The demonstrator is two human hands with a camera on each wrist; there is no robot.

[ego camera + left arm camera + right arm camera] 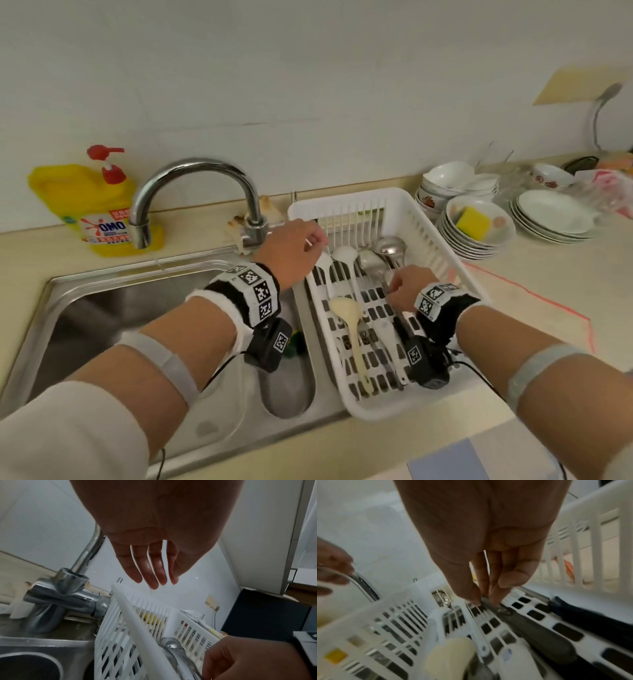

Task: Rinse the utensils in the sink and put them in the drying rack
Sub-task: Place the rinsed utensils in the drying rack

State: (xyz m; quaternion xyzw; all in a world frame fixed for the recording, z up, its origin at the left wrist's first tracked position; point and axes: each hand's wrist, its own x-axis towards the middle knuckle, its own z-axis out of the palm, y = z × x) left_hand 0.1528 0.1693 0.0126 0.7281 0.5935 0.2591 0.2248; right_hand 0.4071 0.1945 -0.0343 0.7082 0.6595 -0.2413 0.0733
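A white slatted drying rack (pixel 346 198) sits on the counter right of the steel sink (pixel 102 308). In it lie white spoons (pixel 344 255), metal ladles (pixel 390 245), a cream rice paddle (pixel 346 310) and dark-handled utensils (pixel 404 329). My right hand (pixel 394 286) reaches down into the rack. In the right wrist view its thumb and fingers (pixel 498 596) pinch the grey end of a metal utensil (pixel 534 630) lying on the rack floor. My left hand (pixel 320 240) hovers over the rack's far left corner. The left wrist view shows its fingers (pixel 154 574) straight and holding nothing.
A curved chrome faucet (pixel 191 171) rises behind the sink, just left of my left hand. A yellow dish-soap bottle (pixel 92 205) stands at the back left. Stacked bowls (pixel 445 185), plates (pixel 555 219) and a yellow sponge (pixel 474 222) crowd the counter right of the rack.
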